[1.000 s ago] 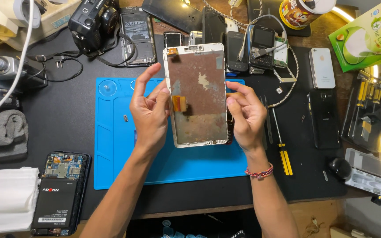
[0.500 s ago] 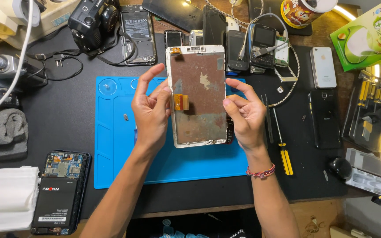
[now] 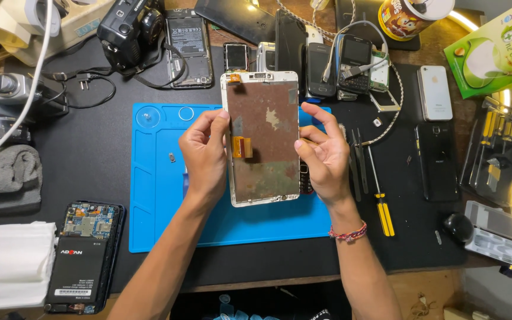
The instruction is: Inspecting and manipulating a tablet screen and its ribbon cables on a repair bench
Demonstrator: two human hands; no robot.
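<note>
Panel: a flat screen assembly (image 3: 265, 139) with a white frame, its brownish, patchy back facing up; held upright above the blue mat (image 3: 161, 195), clear of the tabletop (image 3: 90, 154)
Left hand: the left hand (image 3: 204, 155) is clamped on the panel's left long edge, thumb near the top, fingers behind
Right hand: the right hand (image 3: 322, 155) pinches the right long edge, forefinger raised along it, the other fingers curled
Handling: judged light, thin and stiff; likely brittle if the far face is glass, so it should not be flexed; the back looks rough with old glue, so not slippery
Where to hold: the two long edges of the white frame, as now; keep off the orange flex tab (image 3: 242, 147) near the left edge, which looks easy to tear
Below the panel: a small keypad phone (image 3: 306, 178) shows just under its right edge, lying on the mat
Green box: a light green carton (image 3: 496, 44) at the upper right corner, tilted, with a pale round picture and coloured marks
Can: a round tin (image 3: 413, 15) with a brown and red label, top right, partly cut off
Open phone: a black phone (image 3: 84, 255) with its back off at lower left; a black battery bearing a white label
Tools: a yellow-handled screwdriver (image 3: 381, 204) and tweezers (image 3: 355, 163) just right of the right hand; a clear case of bits (image 3: 493, 154) at far right
Cloth: white folded tissue (image 3: 10, 264) at the lower left corner
</note>
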